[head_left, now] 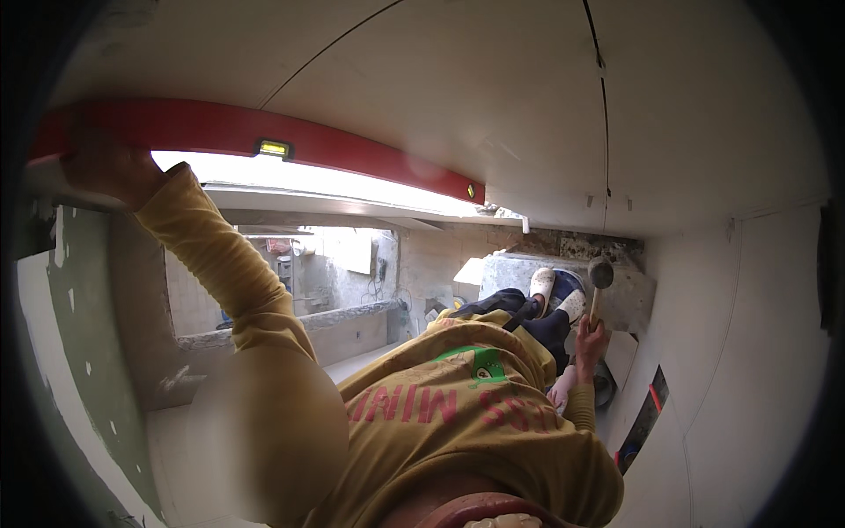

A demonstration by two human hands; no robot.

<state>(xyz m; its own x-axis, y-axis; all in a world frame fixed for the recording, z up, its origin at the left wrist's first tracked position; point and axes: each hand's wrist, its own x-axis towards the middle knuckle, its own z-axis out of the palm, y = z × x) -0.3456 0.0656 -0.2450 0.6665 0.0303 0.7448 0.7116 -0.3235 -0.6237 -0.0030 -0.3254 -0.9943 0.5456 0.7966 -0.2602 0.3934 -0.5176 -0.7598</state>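
A long red spirit level [352,148] with yellow vials lies along the large pale tiles [493,97] ahead of me. My left hand [119,167], raised at the far left, is closed on the level near its left end; shadow dims the fingers. Lower down on the right, my right hand [591,339] grips the light handle of a mallet [600,273], its dark head pointing up. The mallet is apart from the tiles. A dark joint runs between two of them, with small clips near its lower end.
Below the level is a wall opening [282,282] with a rough sill. My feet in white clogs [543,282] stand near a pale, dusty slab [506,268]. At right, a tiled wall [722,326] has a dark rectangular cutout [647,418]. A green, patched wall [92,352] stands at left.
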